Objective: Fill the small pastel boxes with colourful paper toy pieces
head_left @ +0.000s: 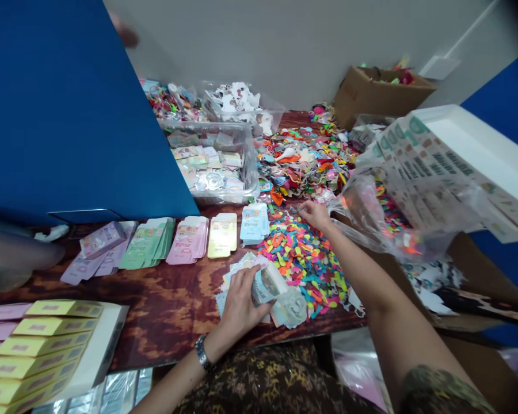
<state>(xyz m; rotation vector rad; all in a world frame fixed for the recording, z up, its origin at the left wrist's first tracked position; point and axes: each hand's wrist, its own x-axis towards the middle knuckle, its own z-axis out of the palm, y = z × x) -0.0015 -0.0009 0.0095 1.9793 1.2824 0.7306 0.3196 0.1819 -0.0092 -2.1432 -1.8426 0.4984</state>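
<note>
Worktop [151, 316], near edge: the left hand [242, 296] grips a light-blue carton [265, 287] between thumb and curled fingers, over loose printed cards [291, 307]. The right hand [317, 215] has its fingertips drawn together at the far side of the balloon-shaped pieces [302, 250]; whether they pinch anything cannot be told. A forearm sweep could spill pieces over the near edge. Clear plastic bag [360, 201], beside the right forearm, could snag; carton stacks [187, 241] crowd the left.

Head camera, above table [168, 305], facing forward and down.
</note>
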